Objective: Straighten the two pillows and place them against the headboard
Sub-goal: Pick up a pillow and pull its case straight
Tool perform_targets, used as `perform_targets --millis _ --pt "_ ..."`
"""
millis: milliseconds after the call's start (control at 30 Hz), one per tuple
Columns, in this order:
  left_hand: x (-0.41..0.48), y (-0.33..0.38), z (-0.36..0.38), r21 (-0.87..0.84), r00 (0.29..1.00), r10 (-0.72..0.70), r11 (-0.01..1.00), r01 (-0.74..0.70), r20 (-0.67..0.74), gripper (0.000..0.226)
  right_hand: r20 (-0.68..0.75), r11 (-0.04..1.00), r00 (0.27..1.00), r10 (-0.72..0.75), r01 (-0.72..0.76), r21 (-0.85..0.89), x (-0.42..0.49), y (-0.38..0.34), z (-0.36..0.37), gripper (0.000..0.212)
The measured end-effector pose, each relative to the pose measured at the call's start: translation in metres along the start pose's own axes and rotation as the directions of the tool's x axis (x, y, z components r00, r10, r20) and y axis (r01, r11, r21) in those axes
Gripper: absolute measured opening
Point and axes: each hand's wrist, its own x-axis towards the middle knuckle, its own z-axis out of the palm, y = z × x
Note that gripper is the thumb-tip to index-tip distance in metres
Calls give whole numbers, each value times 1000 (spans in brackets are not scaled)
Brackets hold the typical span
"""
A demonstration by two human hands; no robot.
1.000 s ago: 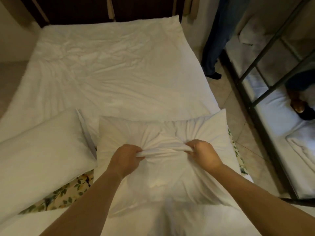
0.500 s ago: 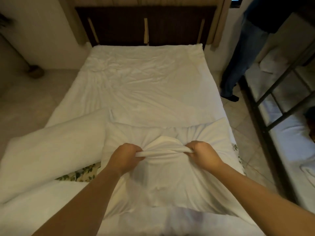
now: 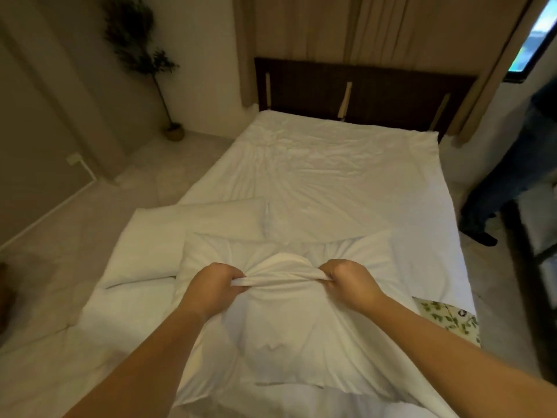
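A white pillow (image 3: pixel 289 324) hangs lifted in front of me over the foot end of the bed. My left hand (image 3: pixel 217 283) and my right hand (image 3: pixel 349 277) each pinch a bunched fold of its cover near the middle. A second white pillow (image 3: pixel 180 239) lies flat on the bed to the left, partly behind the lifted one. The dark wooden headboard (image 3: pixel 361 92) stands at the far end of the bed, with bare white sheet (image 3: pixel 331 176) in front of it.
A person in dark trousers (image 3: pixel 500 188) stands at the bed's right side. A dark metal bed frame (image 3: pixel 536 254) is at the right edge. A potted plant (image 3: pixel 144 61) stands in the far left corner. A floral cloth (image 3: pixel 449 318) shows at the bed's right edge.
The view has tilted up, so the headboard and far wall now show. The pillow has risen off the bed in both hands. The grip is unchanged.
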Motion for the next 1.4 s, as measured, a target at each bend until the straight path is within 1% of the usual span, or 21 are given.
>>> perform_targets --millis 133,367,567,700,833,933,1067,1200,1333,1400 --pt "-40 -53 -28 -39 995 -81 996 79 -51 14 37 994 994 -105 106 -33 25 -58 18 17" --pt "-113 -175 -77 -109 977 -191 977 181 -91 6 106 978 973 -204 206 -13 73 -189 69 23" --pt "-170 -286 -130 -145 940 -304 948 283 -152 9 120 954 952 -282 291 -71 123 -316 114 21" --pt "-205 -356 -159 -183 915 -364 925 333 -172 8 131 939 935 -330 340 -56 149 -399 142 20" --pt "-229 -421 -183 -233 878 -442 888 397 -186 14 154 920 910 -385 391 -10 180 -467 168 24" --pt "-237 -464 -197 -243 848 -486 867 436 -212 17 184 903 888 -422 429 -3 207 -511 187 27" --pt "-237 -518 -211 -248 803 -547 833 495 -235 22 173 870 857 -485 493 -4 253 -553 220 22" --pt "-223 -575 -225 -253 774 -591 803 539 -226 27 219 851 831 -511 524 -5 307 -588 253 19" --pt "-199 -625 -251 -272 771 -596 799 537 -227 24 227 818 795 -563 574 19 367 -622 274 32" --pt "-185 -647 -267 -285 770 -600 794 537 -219 23 220 809 785 -578 587 31 395 -638 279 35"
